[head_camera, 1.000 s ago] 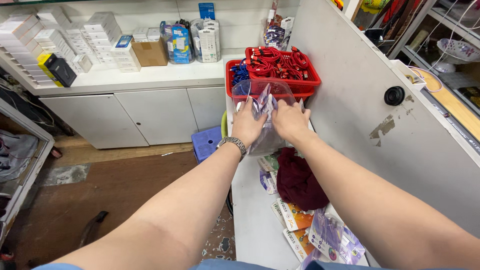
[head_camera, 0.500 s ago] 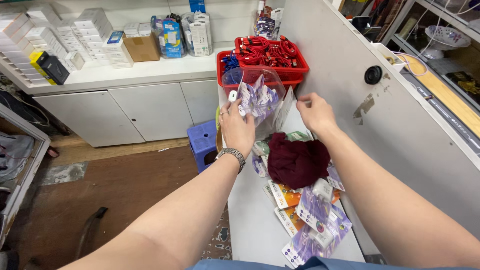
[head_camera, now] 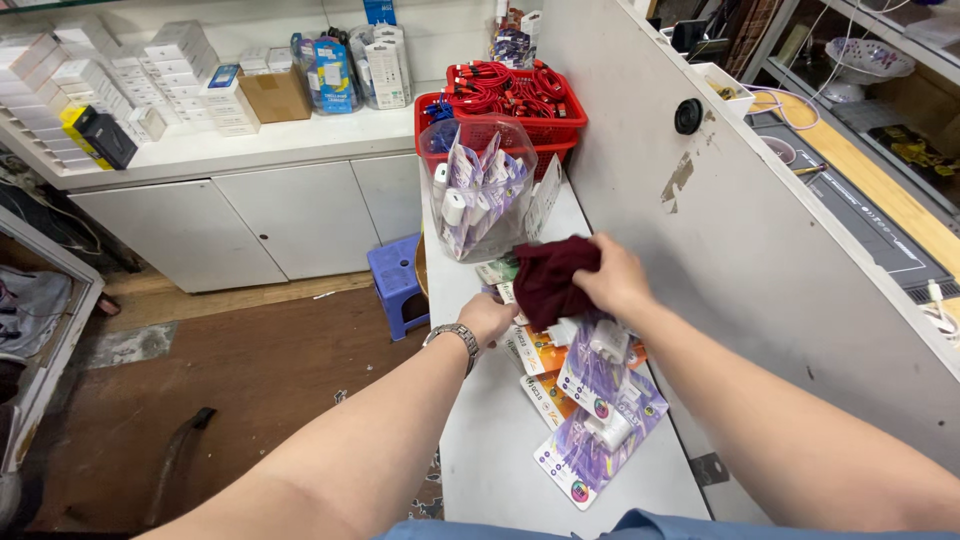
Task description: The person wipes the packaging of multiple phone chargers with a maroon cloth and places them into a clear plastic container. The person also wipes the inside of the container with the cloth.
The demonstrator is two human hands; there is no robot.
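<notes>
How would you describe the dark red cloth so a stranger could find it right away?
Follow the narrow white counter beside the grey partition. In front of the clear plastic tub, the right hand grips the cloth: soft, crumpled and maroon, unlike the flat purple packets.

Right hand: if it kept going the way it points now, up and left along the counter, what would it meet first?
The right hand already grips the dark red cloth. Past that, the first thing in line is probably the clear plastic container of packaged items, though depth is hard to judge.

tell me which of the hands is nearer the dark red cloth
Right. The right hand grips the cloth at its right edge; the left hand sits just below its left side, on the packets.
</notes>
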